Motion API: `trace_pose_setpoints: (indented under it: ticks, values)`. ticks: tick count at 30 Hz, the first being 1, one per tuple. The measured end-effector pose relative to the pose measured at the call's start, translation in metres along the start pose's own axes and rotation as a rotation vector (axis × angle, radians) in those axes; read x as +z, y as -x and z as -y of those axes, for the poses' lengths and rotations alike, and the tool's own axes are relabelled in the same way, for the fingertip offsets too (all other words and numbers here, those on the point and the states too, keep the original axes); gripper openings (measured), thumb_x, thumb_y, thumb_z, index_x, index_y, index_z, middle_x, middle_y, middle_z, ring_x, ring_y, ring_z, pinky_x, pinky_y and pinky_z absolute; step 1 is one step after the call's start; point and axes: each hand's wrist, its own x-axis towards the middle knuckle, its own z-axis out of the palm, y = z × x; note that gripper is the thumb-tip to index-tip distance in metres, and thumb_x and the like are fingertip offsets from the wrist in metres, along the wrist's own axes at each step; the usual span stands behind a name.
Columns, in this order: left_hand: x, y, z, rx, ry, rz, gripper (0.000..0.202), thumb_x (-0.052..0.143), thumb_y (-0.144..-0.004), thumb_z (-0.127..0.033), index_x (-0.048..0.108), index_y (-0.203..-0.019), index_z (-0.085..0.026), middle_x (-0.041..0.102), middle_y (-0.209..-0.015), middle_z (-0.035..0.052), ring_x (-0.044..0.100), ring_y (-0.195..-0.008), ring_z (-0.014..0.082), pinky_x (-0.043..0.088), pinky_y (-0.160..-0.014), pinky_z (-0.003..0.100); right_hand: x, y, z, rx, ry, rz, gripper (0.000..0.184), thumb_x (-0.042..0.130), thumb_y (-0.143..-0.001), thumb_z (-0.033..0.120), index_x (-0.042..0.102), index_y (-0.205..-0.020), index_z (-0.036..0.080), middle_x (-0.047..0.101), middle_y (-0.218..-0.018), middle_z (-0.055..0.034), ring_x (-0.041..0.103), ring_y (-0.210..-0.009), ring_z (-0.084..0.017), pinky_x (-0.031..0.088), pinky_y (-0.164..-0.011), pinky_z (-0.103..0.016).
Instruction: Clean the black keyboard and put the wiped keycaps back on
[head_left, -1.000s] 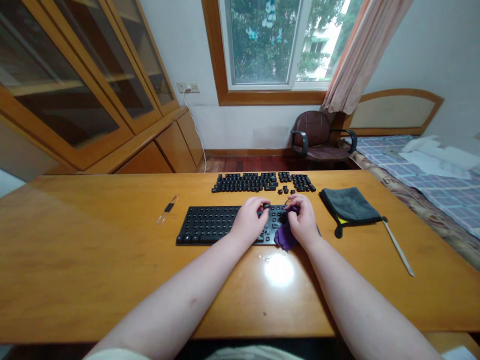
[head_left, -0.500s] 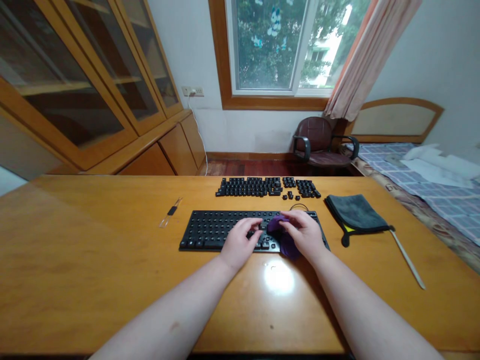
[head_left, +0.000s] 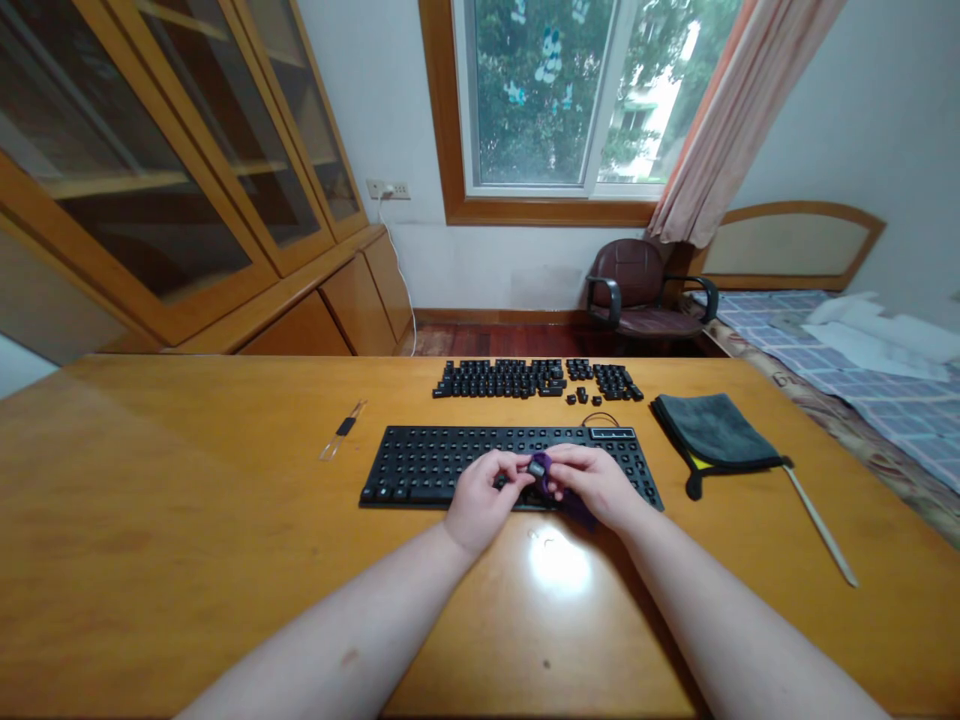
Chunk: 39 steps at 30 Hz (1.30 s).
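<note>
A black keyboard (head_left: pixel 442 462) with its keycaps taken off lies on the wooden desk (head_left: pixel 187 560). Over its front edge my left hand (head_left: pixel 484 492) pinches a small dark keycap (head_left: pixel 536 467). My right hand (head_left: pixel 594 485) is closed on a purple cloth (head_left: pixel 574 503) and presses it against that keycap. The removed keycaps (head_left: pixel 517 378) lie in rows behind the keyboard.
A folded grey cloth (head_left: pixel 712 430) lies right of the keyboard, with a thin pale stick (head_left: pixel 821 525) beyond it. A small clear tool (head_left: pixel 342 430) rests left of the keyboard. Behind the desk are a brown chair (head_left: pixel 637 285), a bed (head_left: pixel 862 370) and glass-door cabinets (head_left: pixel 150 170).
Both hands drew back from the keyboard's far rows to its front edge. The left hand now holds a keycap up, and the right hand brings the purple cloth against it.
</note>
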Motion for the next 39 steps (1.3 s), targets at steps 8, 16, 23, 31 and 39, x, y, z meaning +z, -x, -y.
trace_pose_setpoints:
  ticks: [8, 16, 23, 31, 39]
  values:
    - [0.006, 0.001, 0.007, -0.117, 0.136, -0.002, 0.018, 0.062, -0.073, -0.018, 0.048, -0.061, -0.018, 0.07, -0.082, 0.0039, 0.067, -0.086, 0.0177, 0.055, -0.074, 0.031, 0.001, -0.001, -0.002, -0.102, 0.142, -0.013, 0.019, 0.073, -0.065, 0.029, 0.074, -0.082, 0.022, 0.062, -0.09, -0.0043, 0.057, -0.059, -0.011, 0.053, -0.055, -0.025]
    - [0.008, 0.001, 0.005, -0.186, 0.244, 0.023, 0.017, 0.061, -0.072, -0.015, 0.05, -0.06, -0.018, 0.071, -0.081, 0.0045, 0.067, -0.092, 0.0193, 0.055, -0.08, 0.034, 0.002, -0.001, -0.003, -0.188, 0.251, -0.092, 0.007, 0.074, -0.063, 0.028, 0.072, -0.065, 0.021, 0.064, -0.072, -0.0034, 0.061, -0.065, -0.015, 0.055, -0.062, -0.029]
    - [0.008, 0.0, 0.004, -0.184, 0.241, -0.018, 0.019, 0.065, -0.07, -0.018, 0.05, -0.059, -0.017, 0.07, -0.079, 0.0043, 0.067, -0.09, 0.0192, 0.054, -0.08, 0.033, 0.004, 0.0, 0.001, -0.109, 0.208, -0.041, 0.014, 0.071, -0.067, 0.028, 0.073, -0.079, 0.021, 0.065, -0.085, -0.0041, 0.063, -0.069, -0.015, 0.055, -0.066, -0.03]
    - [0.009, 0.0, 0.005, -0.191, 0.234, 0.023, 0.013, 0.063, -0.071, -0.015, 0.052, -0.065, -0.017, 0.068, -0.08, 0.0036, 0.066, -0.09, 0.018, 0.055, -0.079, 0.031, 0.003, -0.001, 0.0, -0.137, 0.201, -0.06, 0.007, 0.073, -0.065, 0.025, 0.07, -0.066, 0.019, 0.062, -0.069, -0.0018, 0.061, -0.061, -0.014, 0.053, -0.061, -0.028]
    - [0.007, -0.003, 0.004, -0.06, 0.189, -0.088, 0.022, 0.064, -0.074, -0.022, 0.062, -0.095, -0.019, 0.059, -0.096, 0.0047, 0.061, -0.084, 0.0133, 0.055, -0.079, 0.03, 0.007, 0.001, -0.005, -0.096, -0.045, -0.222, 0.024, 0.079, -0.057, 0.031, 0.066, -0.074, 0.019, 0.066, -0.073, -0.002, 0.065, -0.063, -0.017, 0.055, -0.066, -0.033]
